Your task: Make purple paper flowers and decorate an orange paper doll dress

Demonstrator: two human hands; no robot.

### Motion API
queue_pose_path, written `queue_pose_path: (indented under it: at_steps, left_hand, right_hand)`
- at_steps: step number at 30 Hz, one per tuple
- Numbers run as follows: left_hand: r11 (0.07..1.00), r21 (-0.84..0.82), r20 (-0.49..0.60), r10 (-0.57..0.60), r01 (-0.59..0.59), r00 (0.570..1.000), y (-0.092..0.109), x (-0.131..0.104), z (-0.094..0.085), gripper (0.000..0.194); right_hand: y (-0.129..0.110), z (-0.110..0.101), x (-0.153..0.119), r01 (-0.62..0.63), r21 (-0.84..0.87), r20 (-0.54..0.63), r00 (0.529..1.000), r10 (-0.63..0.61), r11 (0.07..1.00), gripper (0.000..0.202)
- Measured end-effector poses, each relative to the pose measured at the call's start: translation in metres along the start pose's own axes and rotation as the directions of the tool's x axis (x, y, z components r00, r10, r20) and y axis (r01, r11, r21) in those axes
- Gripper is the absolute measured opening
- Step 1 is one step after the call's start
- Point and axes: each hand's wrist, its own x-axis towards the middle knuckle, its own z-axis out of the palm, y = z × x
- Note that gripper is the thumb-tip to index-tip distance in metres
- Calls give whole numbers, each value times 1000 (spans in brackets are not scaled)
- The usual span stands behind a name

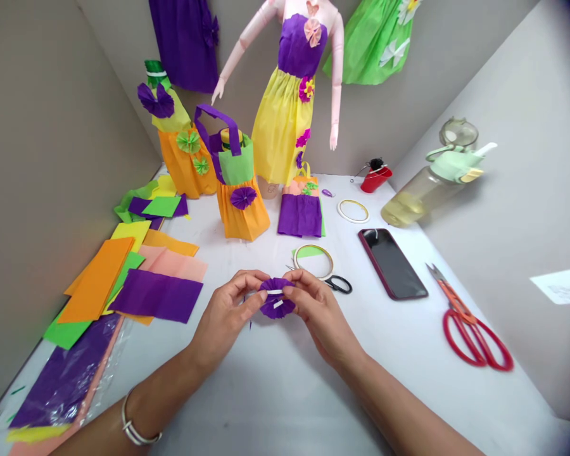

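A purple pleated paper rosette (278, 308) with white strips on it is between my hands, just above the white table (266, 392). My left hand (228, 310) pinches its left edge, thumb near one end of the upper white strip. From the other side, my right hand (318, 310) pinches the right edge with thumb and fingers. Behind my right hand lie a tape roll (331, 258) and small scissors with a black handle (341, 284), partly hidden.
Coloured paper sheets (156, 294) cover the left side. A phone (393, 263), red scissors (475, 332) and a bottle (422, 190) are at the right. Dressed bottles (242, 218), a purple pouch (300, 215) and a mannequin (285, 120) stand behind.
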Motion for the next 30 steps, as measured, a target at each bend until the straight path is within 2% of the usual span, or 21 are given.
queue_pose_path:
  at_steps: [4,8,12,19,21,23,25,27,30]
  left_hand:
    - [999,-51,-3,-9,9,1000,-3,2,-2,14]
    - [999,-34,7,-20,21,1000,-3,3,-1,16]
    - [1000,-14,24,-21,22,999,-3,2,-1,16]
    - [999,31,-2,-8,8,1000,-2,2,-2,16]
    - [998,58,-54,9,-6,998,-1,1,-1,12]
    - [983,168,-166,109,-80,980,-1,-1,1,13]
    - [911,360,-224,296,-203,929,1,-4,3,7]
    - [794,519,-163,456,-317,875,1,-6,5,3]
    - [699,594,-48,524,-398,850,1,-6,6,8]
  right_hand:
    - [-2,-3,1,13,-39,-14,1000,-13,999,13]
    - [-3,-1,-1,6,-142,8,1000,-5,990,13]
    - [-3,0,-1,12,-145,28,1000,-8,989,11]
    - [-2,-2,-1,12,-143,16,1000,-10,990,9]
    - [-1,-3,0,8,-147,13,1000,-7,989,10]
    - [0,-4,0,3,-145,-4,1000,-3,989,11]
    - [1,-5,0,4,-153,-19,1000,-7,988,13]
    - [1,-4,0,10,-168,-19,1000,-13,986,13]
    - [-1,-1,-1,18,-171,4,1000,-18,985,14]
